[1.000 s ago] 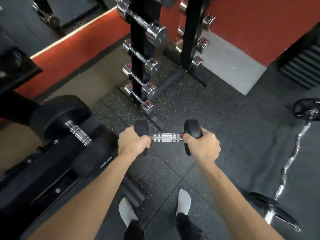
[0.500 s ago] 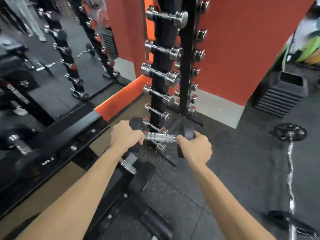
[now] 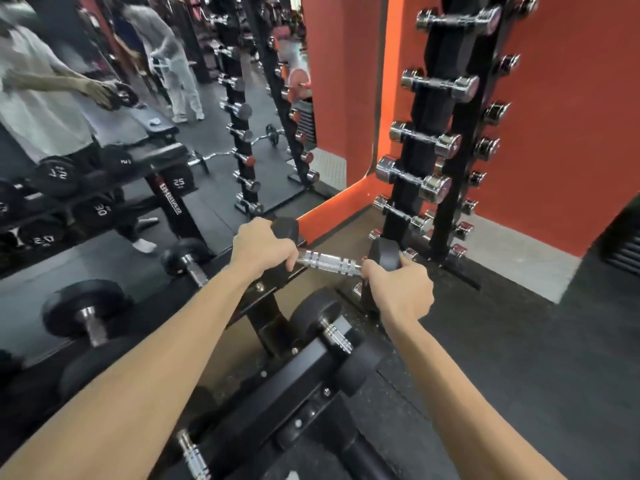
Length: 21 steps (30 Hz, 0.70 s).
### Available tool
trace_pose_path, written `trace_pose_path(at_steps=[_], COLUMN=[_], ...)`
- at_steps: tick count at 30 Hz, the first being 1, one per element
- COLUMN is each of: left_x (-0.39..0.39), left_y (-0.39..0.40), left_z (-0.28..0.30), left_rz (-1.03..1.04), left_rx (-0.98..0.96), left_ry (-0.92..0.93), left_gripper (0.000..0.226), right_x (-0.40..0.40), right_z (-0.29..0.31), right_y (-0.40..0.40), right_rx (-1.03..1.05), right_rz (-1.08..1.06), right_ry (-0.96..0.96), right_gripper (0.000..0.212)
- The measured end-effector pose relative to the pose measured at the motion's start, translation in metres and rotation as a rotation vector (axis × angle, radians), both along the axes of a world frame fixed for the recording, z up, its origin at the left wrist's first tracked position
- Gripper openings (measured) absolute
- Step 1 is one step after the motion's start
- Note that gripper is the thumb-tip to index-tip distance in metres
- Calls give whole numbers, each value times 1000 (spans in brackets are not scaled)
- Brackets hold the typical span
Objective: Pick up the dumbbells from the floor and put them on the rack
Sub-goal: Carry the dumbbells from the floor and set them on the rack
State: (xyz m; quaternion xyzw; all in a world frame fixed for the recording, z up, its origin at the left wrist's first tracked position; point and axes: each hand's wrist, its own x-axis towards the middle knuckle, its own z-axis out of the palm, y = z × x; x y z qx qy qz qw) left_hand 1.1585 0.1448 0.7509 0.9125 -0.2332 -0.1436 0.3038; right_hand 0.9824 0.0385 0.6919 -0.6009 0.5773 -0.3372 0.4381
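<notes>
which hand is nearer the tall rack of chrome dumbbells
Right. The right hand grips the black dumbbell by its head just in front of the chrome dumbbell rack; the left hand holds the far head, toward the mirror.

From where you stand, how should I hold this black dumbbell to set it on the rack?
Keep gripping the black dumbbell by its two rubber heads from above, left hand and right hand at opposite ends. It lies nearly level, and its knurled handle stays bare between them, likely letting it settle into the rack.

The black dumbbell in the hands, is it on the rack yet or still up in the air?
In the air. The left hand and right hand grip the black dumbbell's heads above the rack.
</notes>
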Motion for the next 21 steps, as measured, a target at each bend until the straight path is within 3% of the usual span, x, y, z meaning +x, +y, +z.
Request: trace_pose_path(at_steps=[4, 16, 21], left_x=[59, 253, 318], left_y=[2, -55, -76], left_z=[-10, -61, -68], left_rz=[-28, -292, -377], left_rx=[59, 288, 370], left_ry=[-13, 40, 25], left_gripper=[73, 40, 40], right_x=[53, 227, 292], right_z=[-11, -72, -85], right_y=[14, 14, 13], right_rx=[63, 282, 363], right_rz=[-27, -193, -276], right_ry=[-10, 16, 18], right_gripper=[21, 20, 40])
